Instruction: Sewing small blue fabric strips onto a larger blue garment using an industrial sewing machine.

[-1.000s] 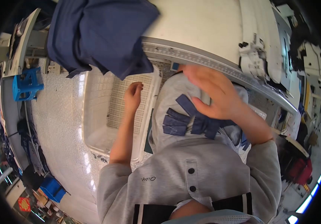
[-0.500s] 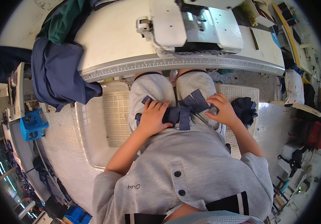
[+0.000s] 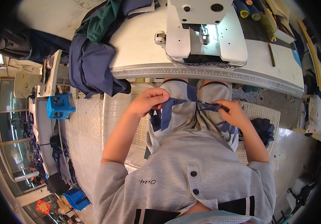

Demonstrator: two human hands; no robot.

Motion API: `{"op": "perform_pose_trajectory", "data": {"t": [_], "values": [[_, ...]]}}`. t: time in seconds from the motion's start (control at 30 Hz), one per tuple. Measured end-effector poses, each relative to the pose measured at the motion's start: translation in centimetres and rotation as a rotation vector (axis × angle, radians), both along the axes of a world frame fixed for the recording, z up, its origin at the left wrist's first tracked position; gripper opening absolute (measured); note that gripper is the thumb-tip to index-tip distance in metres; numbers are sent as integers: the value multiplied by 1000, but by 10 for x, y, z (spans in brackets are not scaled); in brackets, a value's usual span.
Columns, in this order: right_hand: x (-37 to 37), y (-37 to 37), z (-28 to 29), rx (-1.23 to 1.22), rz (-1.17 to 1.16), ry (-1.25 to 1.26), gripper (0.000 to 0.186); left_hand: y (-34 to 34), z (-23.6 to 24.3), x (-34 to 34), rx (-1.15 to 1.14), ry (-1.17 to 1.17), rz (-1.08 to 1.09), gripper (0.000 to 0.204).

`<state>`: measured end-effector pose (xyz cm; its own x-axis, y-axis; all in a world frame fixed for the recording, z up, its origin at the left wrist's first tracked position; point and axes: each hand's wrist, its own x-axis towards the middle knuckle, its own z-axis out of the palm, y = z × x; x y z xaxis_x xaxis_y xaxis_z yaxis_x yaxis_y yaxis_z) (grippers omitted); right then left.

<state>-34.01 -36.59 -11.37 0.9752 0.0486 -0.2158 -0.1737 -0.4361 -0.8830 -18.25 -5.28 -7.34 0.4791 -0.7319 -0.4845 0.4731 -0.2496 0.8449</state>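
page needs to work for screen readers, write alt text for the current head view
A person in grey pinches navy fabric strips in the left hand and right hand above the lap. In front, a white sewing machine stands on a pale ruler-edged table; navy cloth hangs over its front edge at left, and pale plastic baskets flank the legs.

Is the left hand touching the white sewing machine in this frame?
No, the left hand pinches a navy fabric strip, clearly apart from the white sewing machine.
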Motion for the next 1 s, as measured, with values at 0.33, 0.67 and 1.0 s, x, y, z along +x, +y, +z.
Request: {"op": "perform_pose_trajectory", "data": {"t": [0.33, 0.67, 1.0], "values": [[47, 46, 65, 569, 133, -514, 45, -47, 83, 5, -188, -48, -257, 28], [57, 13, 79, 923, 190, 12, 18, -31, 67, 9, -266, 150, -272, 62], [54, 13, 90, 873, 290, -68, 41, -42, -11, -33, -653, 132, 235, 31]]}}
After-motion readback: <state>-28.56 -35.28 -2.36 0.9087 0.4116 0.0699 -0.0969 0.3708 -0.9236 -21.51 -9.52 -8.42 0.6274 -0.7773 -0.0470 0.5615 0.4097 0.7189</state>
